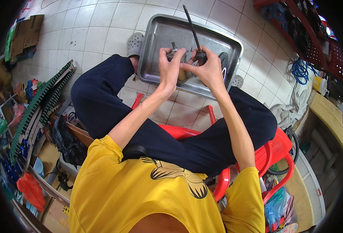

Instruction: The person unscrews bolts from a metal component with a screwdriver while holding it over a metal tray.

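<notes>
Yellow shirt [140,198], lying nearest. Left hand [170,68], half-curled, is holding metal part [174,49]; right hand [208,70], pinching, is holding black-rodded piece [192,31]. Slipping grip could be dropping either into tray [159,33].

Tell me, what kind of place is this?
Perhaps a repair shop: a long dark rod sticks out from the right hand over a metal tray, and a blue coil is near a red rack.

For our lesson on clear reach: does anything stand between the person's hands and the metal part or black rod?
Nothing visible does. The left hand holds the metal part, and the right hand holds the black rod by its thick end, over the tray. The exact contact is partly hidden.
</notes>
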Motion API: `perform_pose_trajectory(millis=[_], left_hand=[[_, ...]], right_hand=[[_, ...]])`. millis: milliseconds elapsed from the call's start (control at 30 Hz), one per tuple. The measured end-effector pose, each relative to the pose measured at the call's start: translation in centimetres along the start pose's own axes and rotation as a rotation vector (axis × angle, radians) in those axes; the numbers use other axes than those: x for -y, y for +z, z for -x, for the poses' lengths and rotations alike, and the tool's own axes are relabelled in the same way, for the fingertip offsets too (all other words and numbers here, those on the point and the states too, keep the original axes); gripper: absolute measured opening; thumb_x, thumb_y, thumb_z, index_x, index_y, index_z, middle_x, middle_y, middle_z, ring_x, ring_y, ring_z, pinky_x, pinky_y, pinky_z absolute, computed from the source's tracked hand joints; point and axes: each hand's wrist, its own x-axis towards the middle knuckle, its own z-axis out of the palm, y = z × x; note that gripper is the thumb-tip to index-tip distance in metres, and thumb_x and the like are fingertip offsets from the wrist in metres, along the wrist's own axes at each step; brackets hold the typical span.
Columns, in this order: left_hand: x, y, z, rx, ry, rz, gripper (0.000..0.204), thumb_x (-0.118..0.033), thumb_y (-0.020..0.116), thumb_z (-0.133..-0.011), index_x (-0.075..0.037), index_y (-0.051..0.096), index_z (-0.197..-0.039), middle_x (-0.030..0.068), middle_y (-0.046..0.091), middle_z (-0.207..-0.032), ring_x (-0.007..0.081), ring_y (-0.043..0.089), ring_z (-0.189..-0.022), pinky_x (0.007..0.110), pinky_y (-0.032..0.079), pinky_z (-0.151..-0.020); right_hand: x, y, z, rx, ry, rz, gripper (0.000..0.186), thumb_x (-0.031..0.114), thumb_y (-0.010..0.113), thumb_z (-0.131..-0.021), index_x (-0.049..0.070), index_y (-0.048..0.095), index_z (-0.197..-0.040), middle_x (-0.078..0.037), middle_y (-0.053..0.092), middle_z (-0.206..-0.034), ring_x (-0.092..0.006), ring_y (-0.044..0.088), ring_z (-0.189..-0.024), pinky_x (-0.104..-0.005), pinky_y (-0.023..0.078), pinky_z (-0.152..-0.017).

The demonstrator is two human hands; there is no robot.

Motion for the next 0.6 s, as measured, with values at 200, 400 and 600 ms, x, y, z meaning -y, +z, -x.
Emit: perform_pose_trajectory(millis=[200,400,600], left_hand=[[0.4,-0.3,-0.5,-0.056,0.141,-0.101,0.050,-0.035,0.075,-0.088,0.002,0.050,-0.110,0.0135,0.056,-0.105,0.0203,0.053,-0.098,0.034,0.044,-0.088],[0.4,0.0,0.2,-0.015,0.114,-0.072,0.050,-0.035,0.075,-0.088,0.003,0.050,-0.109,0.0141,0.057,-0.104,0.0206,0.054,-0.098,0.035,0.044,-0.088],[-1.0,0.4,0.4,-0.025,0.043,-0.005,0.047,-0.033,0.075,-0.088,0.001,0.051,-0.108,0.0124,0.056,-0.103,0.0184,0.054,-0.097,0.032,0.044,-0.086]], right_hand=[[1.5,-1.1,0.4,0.056,0.153,-0.107,0.031,0.013,0.090,-0.071,0.004,0.065,-0.086,-0.001,0.066,-0.063,-0.0055,0.053,-0.052,-0.0254,0.040,-0.048],[0.3,-0.9,-0.1,0.110,0.146,-0.110,0.031,0.013,0.090,-0.071,0.002,0.065,-0.086,0.000,0.065,-0.063,-0.0056,0.051,-0.052,-0.0253,0.039,-0.048],[0.5,-0.7,0.0,0.060,-0.005,0.000,0.041,0.021,0.093,-0.068,0.003,0.062,-0.088,-0.003,0.071,-0.073,-0.0057,0.050,-0.057,-0.0256,0.043,-0.055]])
